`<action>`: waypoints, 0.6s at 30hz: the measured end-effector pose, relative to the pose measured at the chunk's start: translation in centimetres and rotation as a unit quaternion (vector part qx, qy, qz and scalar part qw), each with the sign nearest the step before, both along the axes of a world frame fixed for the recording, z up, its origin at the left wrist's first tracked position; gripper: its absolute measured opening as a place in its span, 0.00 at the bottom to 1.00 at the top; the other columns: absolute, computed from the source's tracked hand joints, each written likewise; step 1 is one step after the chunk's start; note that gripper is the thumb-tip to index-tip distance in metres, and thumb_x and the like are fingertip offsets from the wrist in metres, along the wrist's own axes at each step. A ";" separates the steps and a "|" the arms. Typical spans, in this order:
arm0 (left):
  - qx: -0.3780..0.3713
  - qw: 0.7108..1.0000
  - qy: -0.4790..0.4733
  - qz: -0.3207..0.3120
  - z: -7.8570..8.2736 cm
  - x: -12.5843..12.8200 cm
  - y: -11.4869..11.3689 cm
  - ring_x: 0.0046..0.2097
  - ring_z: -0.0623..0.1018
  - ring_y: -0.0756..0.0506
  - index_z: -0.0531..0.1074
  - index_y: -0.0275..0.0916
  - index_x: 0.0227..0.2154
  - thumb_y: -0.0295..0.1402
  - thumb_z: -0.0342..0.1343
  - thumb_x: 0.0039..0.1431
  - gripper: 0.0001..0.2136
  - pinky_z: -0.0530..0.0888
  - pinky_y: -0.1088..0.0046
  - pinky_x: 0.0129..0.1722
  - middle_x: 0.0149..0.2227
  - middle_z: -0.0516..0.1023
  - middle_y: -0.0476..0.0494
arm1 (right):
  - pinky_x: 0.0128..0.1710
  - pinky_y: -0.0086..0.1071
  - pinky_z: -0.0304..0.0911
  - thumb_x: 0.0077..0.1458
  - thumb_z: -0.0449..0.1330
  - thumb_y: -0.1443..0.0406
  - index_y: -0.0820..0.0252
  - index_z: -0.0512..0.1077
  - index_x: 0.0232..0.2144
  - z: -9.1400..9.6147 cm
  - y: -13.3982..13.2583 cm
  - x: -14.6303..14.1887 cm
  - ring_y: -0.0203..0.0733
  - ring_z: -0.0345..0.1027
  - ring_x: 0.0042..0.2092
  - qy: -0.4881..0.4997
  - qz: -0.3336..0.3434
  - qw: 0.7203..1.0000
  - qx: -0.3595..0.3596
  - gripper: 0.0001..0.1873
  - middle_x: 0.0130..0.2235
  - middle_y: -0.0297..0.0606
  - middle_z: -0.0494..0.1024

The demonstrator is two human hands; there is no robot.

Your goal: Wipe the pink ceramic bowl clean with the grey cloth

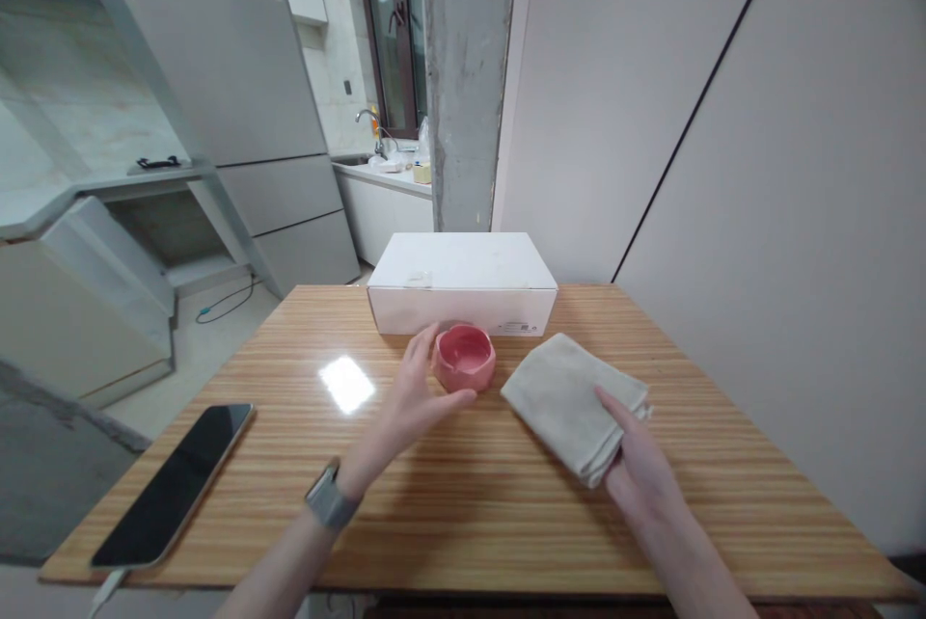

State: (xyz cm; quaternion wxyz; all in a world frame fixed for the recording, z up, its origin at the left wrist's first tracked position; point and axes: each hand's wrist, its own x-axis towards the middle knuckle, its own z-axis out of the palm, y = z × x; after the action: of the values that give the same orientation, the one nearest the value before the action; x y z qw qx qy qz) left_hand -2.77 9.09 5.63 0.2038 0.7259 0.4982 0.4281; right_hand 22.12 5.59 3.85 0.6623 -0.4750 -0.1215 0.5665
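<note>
A small pink bowl (pixel 464 361) with a faceted, notched rim, shaped like an ashtray, sits on the wooden table (pixel 289 349) near its middle. My left hand (pixel 420 388) is at its left side, fingers reaching along the far left and thumb stretched across in front; the hand is open, and whether it touches the bowl I cannot tell. To the right, my right hand (pixel 640 460) grips a folded beige cloth (pixel 568 397) by its near right corner, thumb on top and the other fingers hidden below. The cloth is tilted above the tabletop or partly resting on it.
A closed white box (pixel 463 310) stands right behind the bowl at the table's far edge. On the left lies a phone (pixel 177 484) with a white cable (pixel 110 590) plugged in. A wall panel (pixel 767 214) borders the right side; a refrigerator (pixel 217 50) stands beyond.
</note>
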 end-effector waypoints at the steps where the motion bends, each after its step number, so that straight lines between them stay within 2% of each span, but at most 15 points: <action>1: -0.032 0.999 -0.013 -0.005 -0.7 -0.1 1.6 0.62 0.63 0.35 0.57 0.38 0.60 0.39 0.69 0.41 0.42 0.62 0.54 0.60 0.61 0.63 0.32 | 0.51 0.42 0.69 0.50 0.63 0.65 0.55 0.74 0.44 0.1 1.0 0.1 0.47 0.73 0.51 -0.028 -0.036 0.998 0.032 0.16 0.47 0.40 0.80; 3: -0.076 0.996 -0.045 -0.028 -2.2 -0.1 3.9 0.61 0.66 0.35 0.56 0.36 0.60 0.38 0.71 0.36 0.46 0.64 0.57 0.59 0.59 0.65 0.31 | 0.56 0.40 0.64 0.50 0.63 0.63 0.56 0.72 0.48 0.1 3.0 -0.3 0.44 0.69 0.56 -0.093 -0.081 0.988 0.089 0.20 0.52 0.38 0.77; 4: -0.087 0.993 -0.061 -0.048 -2.8 0.0 4.5 0.59 0.68 0.36 0.56 0.36 0.59 0.38 0.71 0.35 0.46 0.65 0.59 0.58 0.58 0.67 0.33 | 0.58 0.41 0.61 0.50 0.64 0.61 0.57 0.72 0.48 -0.1 4.0 -0.8 0.44 0.67 0.57 -0.142 -0.081 0.980 0.109 0.22 0.53 0.39 0.76; 7: -0.098 0.987 -0.088 -0.090 -3.4 0.4 5.1 0.53 0.73 0.40 0.59 0.38 0.56 0.37 0.71 0.37 0.42 0.69 0.64 0.53 0.53 0.72 0.38 | 0.63 0.44 0.52 0.51 0.63 0.56 0.62 0.73 0.47 -1.0 6.5 -2.7 0.48 0.65 0.59 -0.296 -0.019 0.944 0.142 0.24 0.53 0.44 0.76; 9: -0.100 0.988 -0.083 -0.080 -3.2 0.5 5.0 0.50 0.75 0.40 0.62 0.39 0.53 0.38 0.71 0.36 0.39 0.70 0.65 0.50 0.50 0.75 0.41 | 0.63 0.47 0.49 0.52 0.62 0.54 0.62 0.72 0.49 -1.9 7.9 -4.2 0.50 0.62 0.60 -0.355 0.033 0.915 0.191 0.26 0.54 0.46 0.75; 13: -0.083 0.992 -0.081 -0.043 -3.0 0.7 4.9 0.48 0.76 0.40 0.65 0.41 0.50 0.38 0.72 0.33 0.37 0.71 0.64 0.48 0.47 0.76 0.43 | 0.59 0.50 0.57 0.51 0.61 0.53 0.62 0.75 0.44 -3.1 9.2 -6.6 0.55 0.69 0.54 -0.361 0.078 0.901 0.228 0.23 0.48 0.45 0.79; 16: -0.060 0.988 -0.137 -0.039 -3.0 1.4 4.5 0.51 0.73 0.38 0.64 0.42 0.51 0.37 0.72 0.32 0.38 0.70 0.62 0.51 0.50 0.73 0.40 | 0.58 0.50 0.58 0.53 0.59 0.54 0.61 0.76 0.43 -3.4 8.8 -7.5 0.56 0.69 0.53 -0.364 0.077 0.896 0.241 0.20 0.46 0.44 0.80; 18: -0.072 0.977 -0.191 -0.054 -2.8 1.9 4.1 0.53 0.72 0.37 0.63 0.42 0.54 0.36 0.73 0.31 0.42 0.70 0.62 0.51 0.53 0.71 0.38 | 0.59 0.48 0.58 0.54 0.57 0.56 0.60 0.75 0.44 -3.3 7.9 -7.6 0.55 0.68 0.55 -0.369 0.068 0.892 0.253 0.19 0.47 0.43 0.80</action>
State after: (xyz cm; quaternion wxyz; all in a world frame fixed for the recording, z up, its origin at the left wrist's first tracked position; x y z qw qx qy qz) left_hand -0.86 13.16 2.78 0.3699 0.6402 0.4394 0.5102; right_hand 14.52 13.53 0.54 0.6278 -0.4566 -0.5281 0.3443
